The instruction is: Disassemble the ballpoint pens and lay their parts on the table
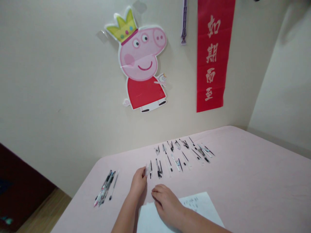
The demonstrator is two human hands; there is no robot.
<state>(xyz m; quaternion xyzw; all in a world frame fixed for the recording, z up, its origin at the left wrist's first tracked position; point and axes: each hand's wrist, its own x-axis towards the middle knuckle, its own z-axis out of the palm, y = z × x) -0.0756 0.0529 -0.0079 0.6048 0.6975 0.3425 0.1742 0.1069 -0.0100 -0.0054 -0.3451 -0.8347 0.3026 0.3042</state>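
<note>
My left hand (139, 182) reaches to the left end of the front row of pen parts. Its thumb and fingers are closed on a small clear plastic pen piece (146, 169). Just right of it lies a thin dark refill (151, 169). My right hand (168, 204) rests above a white sheet of paper (206, 207) with some handwriting. Its fingers are bent, the thumb sits apart from them, and nothing shows in its grasp. Pens taken apart lie in two rows farther back, among them a black-gripped pen part (158, 171) and a refill (168, 159).
A bundle of pens (105, 189) lies at the left of the pink-covered table (255, 181), with a single clear pen (114, 185) beside it. The wall behind carries a cartoon pig cutout (145, 64), a red banner (215, 55) and a hanging purple strap (184, 22).
</note>
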